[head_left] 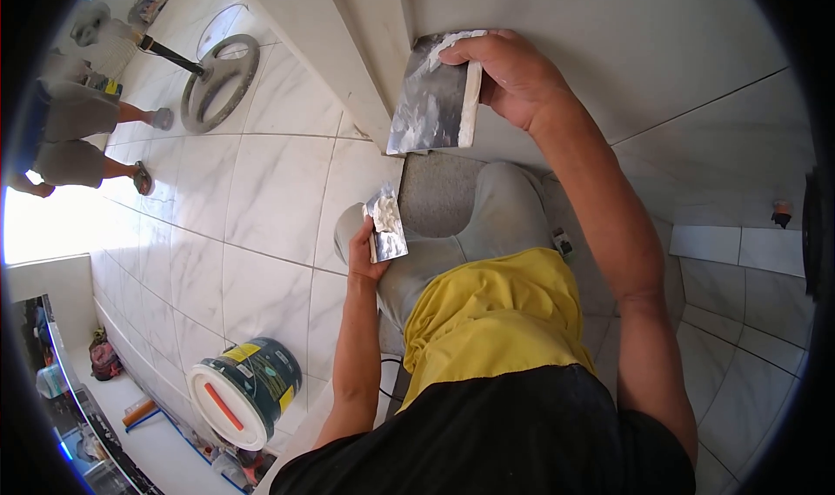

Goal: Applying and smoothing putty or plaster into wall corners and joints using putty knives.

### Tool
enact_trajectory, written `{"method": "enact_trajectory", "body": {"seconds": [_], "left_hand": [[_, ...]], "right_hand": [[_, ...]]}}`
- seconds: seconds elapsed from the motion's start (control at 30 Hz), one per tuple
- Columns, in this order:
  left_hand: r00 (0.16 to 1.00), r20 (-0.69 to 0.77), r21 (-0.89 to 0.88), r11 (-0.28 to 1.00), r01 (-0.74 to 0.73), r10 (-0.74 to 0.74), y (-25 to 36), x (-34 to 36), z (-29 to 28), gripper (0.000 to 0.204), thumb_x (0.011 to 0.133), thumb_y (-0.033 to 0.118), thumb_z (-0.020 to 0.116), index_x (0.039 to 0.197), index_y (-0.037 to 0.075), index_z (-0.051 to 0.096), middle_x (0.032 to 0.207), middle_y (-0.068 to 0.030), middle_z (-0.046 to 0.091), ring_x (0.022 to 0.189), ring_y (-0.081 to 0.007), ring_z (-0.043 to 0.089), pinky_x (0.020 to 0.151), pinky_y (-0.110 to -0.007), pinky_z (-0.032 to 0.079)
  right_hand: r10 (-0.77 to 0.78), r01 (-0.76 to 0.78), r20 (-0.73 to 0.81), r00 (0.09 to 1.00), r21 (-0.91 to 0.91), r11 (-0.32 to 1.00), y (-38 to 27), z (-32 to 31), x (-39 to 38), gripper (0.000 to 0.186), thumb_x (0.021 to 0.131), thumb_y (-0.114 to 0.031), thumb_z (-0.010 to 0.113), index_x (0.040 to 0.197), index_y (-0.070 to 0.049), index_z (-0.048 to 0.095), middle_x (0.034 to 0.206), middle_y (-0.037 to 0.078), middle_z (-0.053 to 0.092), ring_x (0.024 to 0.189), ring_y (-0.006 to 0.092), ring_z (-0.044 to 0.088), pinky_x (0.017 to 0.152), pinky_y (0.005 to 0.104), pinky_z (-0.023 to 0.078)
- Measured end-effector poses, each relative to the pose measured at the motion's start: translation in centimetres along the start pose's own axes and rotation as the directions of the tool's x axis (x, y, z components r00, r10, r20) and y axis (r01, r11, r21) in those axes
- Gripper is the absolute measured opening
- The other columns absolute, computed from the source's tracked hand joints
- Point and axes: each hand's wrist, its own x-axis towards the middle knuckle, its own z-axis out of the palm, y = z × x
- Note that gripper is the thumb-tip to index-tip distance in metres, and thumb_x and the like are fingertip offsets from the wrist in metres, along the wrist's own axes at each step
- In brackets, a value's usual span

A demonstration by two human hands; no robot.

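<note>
My left hand point(365, 253) grips a small metal putty knife point(390, 244) in front of my left knee. A lump of white putty point(384, 212) lies on its blade. Farther forward, my right hand point(522, 82) is closed on a wider metal putty spreader point(426, 95), thumb on its near face. White putty smears its blade and its handle edge. The spreader is at the corner where the pale door frame point(352, 51) meets the grey-white wall point(600, 34). Whether its far edge touches the surface cannot be told.
A dark green bucket point(280, 377) with a white lid stands left of me, an orange-red strip on the lid. Beyond the frame, a round grey pedestal base point(245, 70) rests on marbled tiles point(270, 190). Another person point(74, 134) stands far left. Assorted items line the lower-left edge.
</note>
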Motion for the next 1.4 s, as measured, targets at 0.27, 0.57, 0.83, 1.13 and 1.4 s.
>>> {"method": "enact_trajectory", "body": {"seconds": [0.27, 0.57, 0.83, 1.13, 1.4], "left_hand": [[0.999, -0.012, 0.012, 0.999, -0.05, 0.05, -0.2, -0.8, 0.4, 0.037, 0.096, 0.027, 0.043, 0.122, 0.002, 0.05, 0.114, -0.0117, 0.061, 0.1, -0.0251, 0.061, 0.089, -0.04, 0.049], [0.991, 0.129, -0.028, 0.999, -0.043, 0.046, -1.2, -6.1, 18.0, 0.038, 0.098, 0.026, 0.037, 0.125, 0.001, 0.045, 0.115, -0.0116, 0.059, 0.1, -0.0236, 0.061, 0.088, -0.037, 0.051], [0.977, 0.096, 0.207, 0.956, -0.207, 0.191, 0.2, -6.6, 17.8, 0.037, 0.098, 0.029, 0.041, 0.122, 0.001, 0.046, 0.107, -0.0112, 0.061, 0.092, -0.0201, 0.063, 0.077, -0.034, 0.055], [0.923, 0.084, 0.398, 0.836, -0.377, 0.376, -0.1, -8.1, 20.4, 0.033, 0.098, 0.025, 0.044, 0.121, 0.001, 0.049, 0.106, -0.0083, 0.06, 0.091, -0.0143, 0.061, 0.077, -0.03, 0.053], [0.914, 0.018, 0.424, 0.825, -0.374, 0.405, 0.4, -7.4, 21.1, 0.034, 0.097, 0.026, 0.045, 0.121, 0.001, 0.049, 0.103, -0.0074, 0.061, 0.088, -0.013, 0.061, 0.075, -0.028, 0.052]], "right_hand": [[-0.09, 0.093, 0.057, 0.994, -0.038, 0.995, -2.3, 1.0, -2.8, 0.019, 0.077, -0.007, 0.06, 0.093, 0.002, 0.061, 0.085, 0.009, 0.061, 0.075, 0.0182, 0.059, 0.07, 0.0322, 0.05], [-0.491, 0.637, 0.638, 0.593, -0.745, -0.199, 8.5, -0.2, -9.9, 0.043, 0.071, -0.001, 0.054, 0.115, -0.001, 0.058, 0.111, 0.009, 0.056, 0.092, 0.0247, 0.053, 0.08, 0.0356, 0.044], [-0.353, 0.636, 0.701, 0.62, -0.712, -0.298, 4.5, -1.8, -12.9, 0.03, 0.071, 0.0, 0.056, 0.101, -0.001, 0.063, 0.098, 0.005, 0.06, 0.083, 0.0215, 0.053, 0.072, 0.0347, 0.043], [-0.399, 0.69, 0.764, 0.507, -0.637, -0.343, 3.4, -0.1, -11.0, 0.026, 0.071, -0.003, 0.058, 0.096, 0.0, 0.064, 0.088, 0.006, 0.062, 0.079, 0.0208, 0.054, 0.067, 0.0317, 0.044], [-0.256, 0.704, 0.776, 0.577, -0.631, -0.325, 2.6, 0.5, -12.4, 0.026, 0.067, -0.003, 0.06, 0.093, -0.002, 0.066, 0.09, 0.004, 0.064, 0.08, 0.0201, 0.055, 0.068, 0.0328, 0.042]]}}
